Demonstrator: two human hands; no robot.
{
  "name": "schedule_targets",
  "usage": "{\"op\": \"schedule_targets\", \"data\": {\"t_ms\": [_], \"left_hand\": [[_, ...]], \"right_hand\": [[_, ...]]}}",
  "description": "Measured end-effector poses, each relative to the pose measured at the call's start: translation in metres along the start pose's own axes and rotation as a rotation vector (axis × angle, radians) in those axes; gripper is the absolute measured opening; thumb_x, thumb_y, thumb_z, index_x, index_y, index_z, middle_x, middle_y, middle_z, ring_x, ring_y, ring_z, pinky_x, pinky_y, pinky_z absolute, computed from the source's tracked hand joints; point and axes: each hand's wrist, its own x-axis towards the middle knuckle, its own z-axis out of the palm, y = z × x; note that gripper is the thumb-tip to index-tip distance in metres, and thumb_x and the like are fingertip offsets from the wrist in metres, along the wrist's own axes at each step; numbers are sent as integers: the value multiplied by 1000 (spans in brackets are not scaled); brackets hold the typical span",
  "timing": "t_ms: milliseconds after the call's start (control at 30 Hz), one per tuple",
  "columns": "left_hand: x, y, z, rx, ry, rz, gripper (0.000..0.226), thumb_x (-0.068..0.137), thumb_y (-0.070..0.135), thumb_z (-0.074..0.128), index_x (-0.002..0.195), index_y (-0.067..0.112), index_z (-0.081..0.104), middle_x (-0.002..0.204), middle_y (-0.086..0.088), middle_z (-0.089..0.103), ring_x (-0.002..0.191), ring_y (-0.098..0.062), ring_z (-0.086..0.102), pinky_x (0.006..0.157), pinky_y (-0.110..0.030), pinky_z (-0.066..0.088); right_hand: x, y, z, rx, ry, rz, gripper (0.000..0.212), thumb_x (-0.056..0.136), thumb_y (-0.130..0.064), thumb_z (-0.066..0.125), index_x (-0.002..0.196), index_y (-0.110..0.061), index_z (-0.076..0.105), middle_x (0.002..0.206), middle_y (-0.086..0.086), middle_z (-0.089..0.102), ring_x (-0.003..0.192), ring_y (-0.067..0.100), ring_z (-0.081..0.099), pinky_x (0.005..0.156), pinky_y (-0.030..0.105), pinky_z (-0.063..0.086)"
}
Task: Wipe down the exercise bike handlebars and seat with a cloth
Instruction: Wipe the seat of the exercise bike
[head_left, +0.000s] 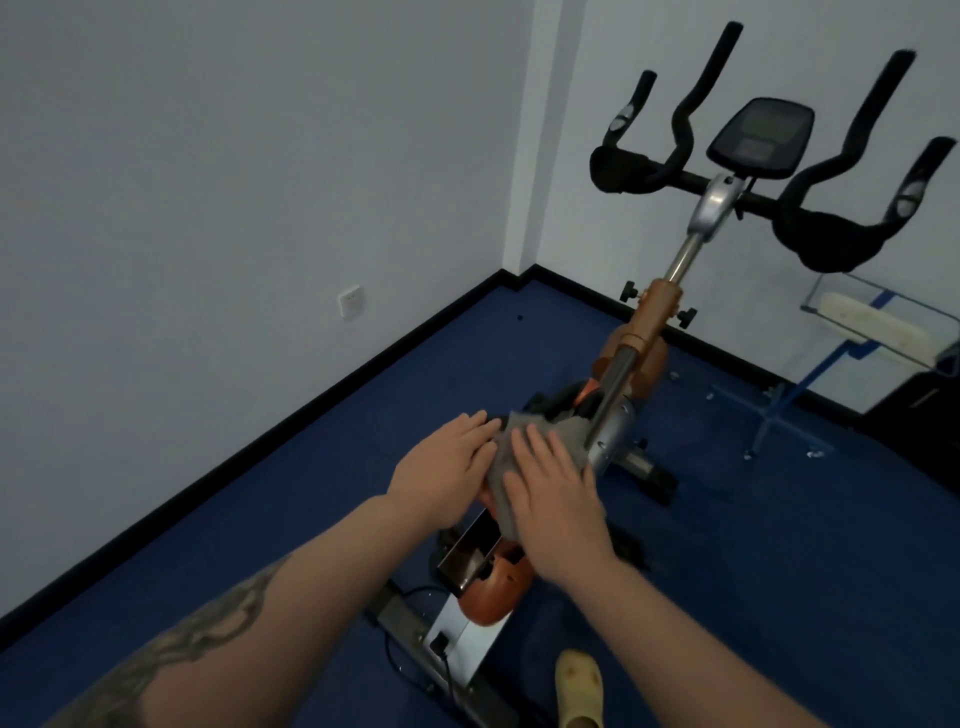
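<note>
While both hands, left hand (447, 467) and right hand (556, 504), press flat with fingers spread on a grey cloth (524, 447) over the exercise bike's hidden seat, the black handlebars (810, 208) apparently await wiping.

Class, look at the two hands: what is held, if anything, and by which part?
Nothing is gripped. Both the left hand and right hand lie flat, fingers straight, pressing the grey cloth from either side.

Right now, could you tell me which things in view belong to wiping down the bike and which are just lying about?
Belongs to the job:
- grey cloth, under both flat hands: left hand, right hand
- black handlebars
- the seat, apparently under the cloth, hidden

Just lying about:
- wall socket
- clear stand with blue frame
- yellow shoe
- black cable on the floor
</note>
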Motion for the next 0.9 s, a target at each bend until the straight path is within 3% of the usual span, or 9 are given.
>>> {"op": "schedule_targets", "data": {"t_ms": [133,200,267,367,433,567,700,800,900], "left_hand": [[14,3,-5,39,-78,2,47,106,36,28,151,24,32,158,3,28,146,-14,23,114,-22,15],[24,7,-4,-33,-36,-46,42,105,34,30,141,21,47,147,1,47,135,-17,42,106,-28,31],[31,15,1,-145,61,-144,37,104,32,32,126,20,59,127,0,62,114,-18,57,89,-32,43],[35,24,18,-140,233,-242,37,103,31,33,124,22,63,124,-1,64,111,-20,58,88,-35,48],[36,26,25,-82,326,-305,39,102,33,32,124,26,63,124,0,64,112,-23,57,87,-40,50],[39,25,29,33,341,-322,37,101,33,31,115,25,65,111,0,66,97,-23,59,74,-40,51],[38,23,31,53,376,-268,37,100,33,31,113,24,65,104,2,66,90,-19,59,68,-38,50],[40,22,32,61,378,-262,39,100,33,32,118,23,64,109,3,66,95,-19,60,73,-40,51],[39,21,34,89,370,-272,39,100,34,32,122,25,63,116,4,65,102,-20,59,76,-39,50]], "right_hand": [[35,-5,-14,72,-25,194,55,104,-41,13,156,-25,1,163,-3,-2,149,13,-7,120,49,7],[12,-16,0,5,38,216,60,100,-46,7,155,-25,1,163,3,-3,149,20,-8,119,52,10],[-19,-25,11,-78,83,173,67,94,-50,0,155,-23,0,163,8,-2,149,25,-6,118,55,12],[0,-16,6,-62,9,191,69,97,-51,14,155,-18,-4,162,12,-8,149,28,-9,118,54,10],[33,-8,-7,99,-11,324,66,102,-43,22,155,-12,-4,161,14,-11,149,31,-5,120,49,13],[41,-8,-15,229,12,482,66,105,-39,23,153,-8,-10,161,18,-7,143,34,25,108,41,37],[-10,-16,2,342,58,486,70,100,-51,21,153,-19,-12,161,8,7,140,31,30,104,40,38],[28,-6,-4,327,41,582,71,101,-49,22,154,-13,-9,156,14,24,131,32,42,95,40,42],[78,7,-18,437,-4,768,69,104,-43,23,153,-6,-8,157,16,24,130,37,44,98,44,41]]}}
